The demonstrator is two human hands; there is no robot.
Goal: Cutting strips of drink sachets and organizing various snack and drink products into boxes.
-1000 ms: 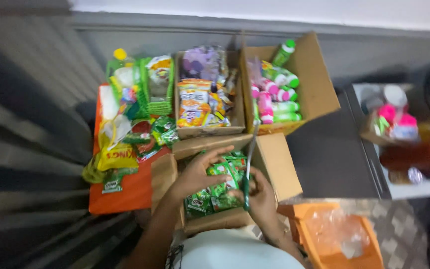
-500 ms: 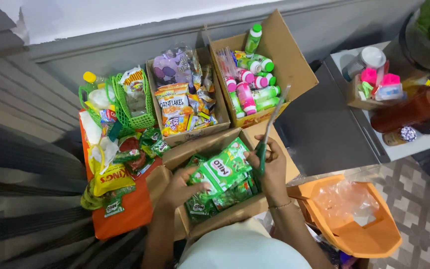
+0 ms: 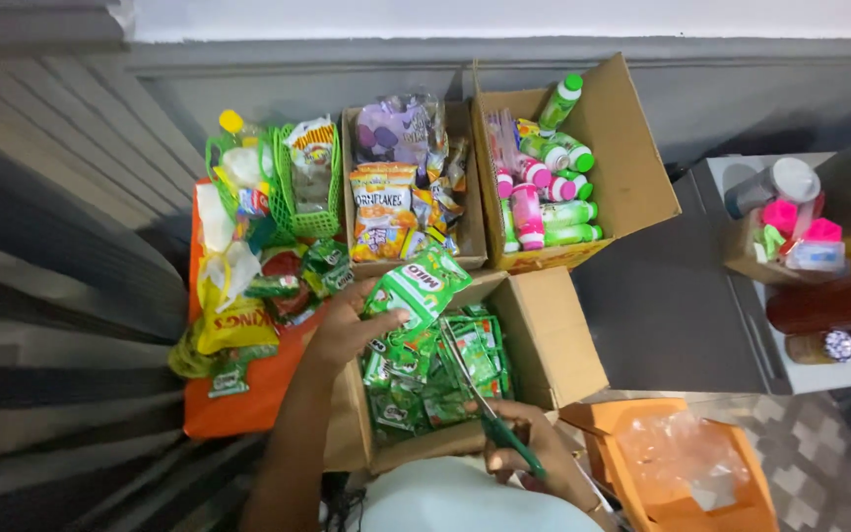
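A green sachet strip (image 3: 416, 288) is pinched in the left hand (image 3: 347, 330), thumb on top and fingers underneath, lifted just above the open cardboard box (image 3: 544, 335) of more green sachets (image 3: 435, 374). The right hand (image 3: 524, 458) is closed around the handles of green scissors (image 3: 494, 419), whose blades point up over the sachets, away from its fingers. Beyond the left fingers sit a box of snack packets (image 3: 406, 187) and a box of small bottles (image 3: 632, 167). An orange bin (image 3: 682, 473) lies just right of the right hand.

Glossy green plastic sachets (image 3: 416, 288), matt brown cardboard box (image 3: 554, 340), shiny metal scissor blades (image 3: 467, 379) with green plastic handles, smooth orange plastic bin (image 3: 632, 473)
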